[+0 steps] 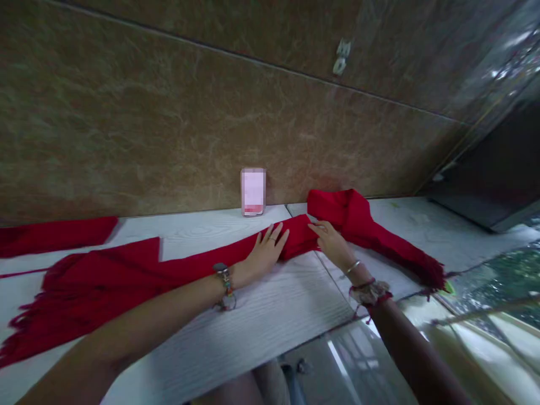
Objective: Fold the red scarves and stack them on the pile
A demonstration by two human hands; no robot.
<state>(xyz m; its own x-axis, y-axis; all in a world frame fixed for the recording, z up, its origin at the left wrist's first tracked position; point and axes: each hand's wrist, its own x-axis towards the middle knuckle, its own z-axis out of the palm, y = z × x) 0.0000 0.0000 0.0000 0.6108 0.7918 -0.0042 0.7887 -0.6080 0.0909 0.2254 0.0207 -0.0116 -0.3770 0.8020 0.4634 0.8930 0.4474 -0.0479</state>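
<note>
A long red fringed scarf (pixel 185 270) lies along the white wooden tabletop (pixel 253 315), spread wide at its left end and folded into a narrow band toward the middle. On the band rests my left hand (pixel 266 252), palm down with fingers spread, pressing the cloth. My right hand (pixel 333 245) is at the band's squared right end, its index finger and thumb on the cloth edge and the other fingers curled. Just beyond it, another red fringed length (pixel 367 222) is bunched and trails right; whether it joins the band is hidden.
A phone with a blurred lit screen (pixel 253 191) leans upright against the brown marbled wall (pixel 169 129). Another folded red cloth (pixel 59 235) lies at far left. A dark box-like object (pixel 489 163) stands at right. Below the table's front edge is a glossy floor (pixel 337 365).
</note>
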